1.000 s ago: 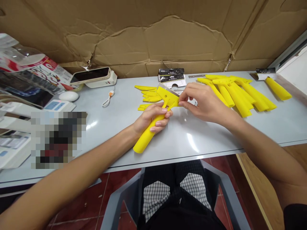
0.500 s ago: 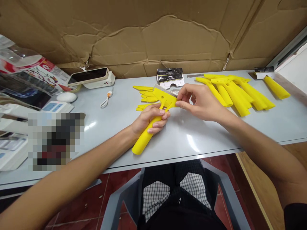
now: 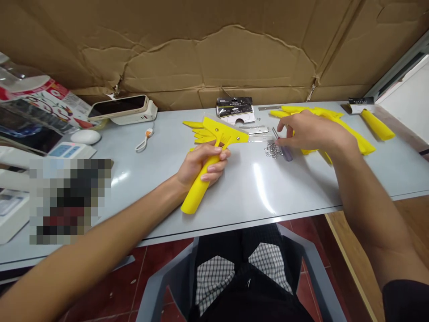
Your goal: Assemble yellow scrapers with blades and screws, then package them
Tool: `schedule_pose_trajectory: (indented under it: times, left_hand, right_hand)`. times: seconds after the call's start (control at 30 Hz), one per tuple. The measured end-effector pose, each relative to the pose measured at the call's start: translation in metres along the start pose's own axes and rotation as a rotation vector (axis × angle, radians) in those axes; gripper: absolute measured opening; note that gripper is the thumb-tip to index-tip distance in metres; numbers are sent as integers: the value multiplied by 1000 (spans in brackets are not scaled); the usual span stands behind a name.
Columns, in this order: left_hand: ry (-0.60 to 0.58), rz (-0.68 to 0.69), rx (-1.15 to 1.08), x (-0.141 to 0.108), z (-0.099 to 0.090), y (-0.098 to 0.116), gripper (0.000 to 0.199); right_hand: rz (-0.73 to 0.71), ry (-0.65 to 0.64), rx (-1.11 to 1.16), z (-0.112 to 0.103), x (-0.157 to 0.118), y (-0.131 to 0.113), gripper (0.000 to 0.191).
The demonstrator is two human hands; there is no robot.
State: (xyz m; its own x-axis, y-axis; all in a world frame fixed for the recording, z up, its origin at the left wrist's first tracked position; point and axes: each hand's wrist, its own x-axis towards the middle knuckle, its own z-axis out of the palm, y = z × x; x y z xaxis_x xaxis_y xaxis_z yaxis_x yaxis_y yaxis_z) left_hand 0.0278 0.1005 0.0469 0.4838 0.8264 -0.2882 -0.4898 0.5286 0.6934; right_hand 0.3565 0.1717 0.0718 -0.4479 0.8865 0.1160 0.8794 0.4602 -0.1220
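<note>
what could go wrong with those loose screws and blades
The right hand hovers just past the loose pile of small screws and could scatter them across the smooth table. The bare metal blades lie close by, so a careless reach might nick a finger.

Legible text: none | 12 o'clock: black label cards on white backing, print too small to read | 2 o'clock: black card, print too small to read | 10 o'clock: red-and-white printed carton, lettering unreadable | 9 o'clock: small blue display, marks too small to read
</note>
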Motion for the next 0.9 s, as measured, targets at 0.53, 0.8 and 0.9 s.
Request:
schedule_pose_trajectory:
  times: [0.53,0.8,0.9]
  left_hand:
    - [-87,34,40,1,-5,-2,29]
    - [-14,95,84,4,-4,-4,30]
    - [10,123,126,4,-3,-4,30]
  right_hand:
    - [50,72,75,11,0,-11,14]
    - [-142,136,278,-34,-13,-52,16]
    - [-256,52,374,-35,-14,-64,13]
